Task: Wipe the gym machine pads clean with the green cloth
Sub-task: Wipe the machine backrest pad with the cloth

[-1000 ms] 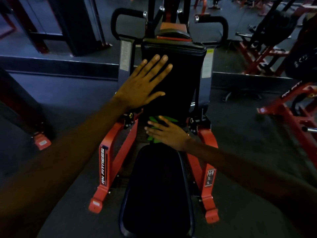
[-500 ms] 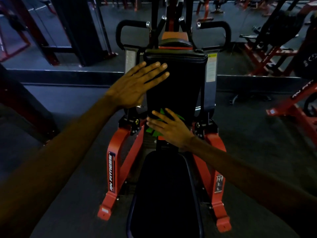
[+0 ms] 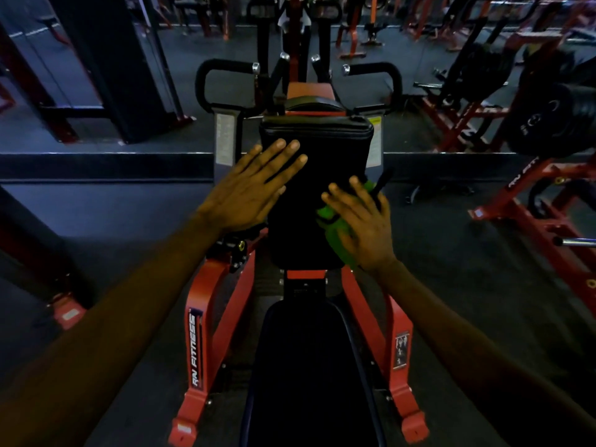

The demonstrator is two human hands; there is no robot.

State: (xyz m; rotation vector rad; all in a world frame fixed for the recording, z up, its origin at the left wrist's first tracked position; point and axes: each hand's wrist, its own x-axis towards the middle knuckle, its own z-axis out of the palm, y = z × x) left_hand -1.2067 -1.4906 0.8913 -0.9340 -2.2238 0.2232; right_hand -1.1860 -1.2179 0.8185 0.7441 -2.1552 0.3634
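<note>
Since half a second before, the right grip [image 3: 361, 224] had climbed from the lower edge of the upright back pad [image 3: 316, 150] to the pad's right edge, carrying the green cloth [image 3: 332, 221] with it. The left grip [image 3: 248, 191] had slid only a little, lower and more onto the pad's left side.

At this moment I had the right grip spread flat over the cloth, fingers fairly straight, pressing it against the vinyl rather than clutching it. Green showed only at the thumb side and under the palm, and the rest of the cloth was hidden by the hand. I judged that a flat palm put more cloth on the pad for each stroke.

The left grip held nothing. It lay open on the upper left of the same pad, fingers straight and close together. It was probably there to brace the pad and steady my reach while the other side was rubbed.

The seat pad [image 3: 309, 366] lay below, between the red frame [image 3: 206, 301] legs, with nothing on it. I reckoned the back pad was partly done, its top edge and left side still to cover, and the seat pad was left for later.
</note>
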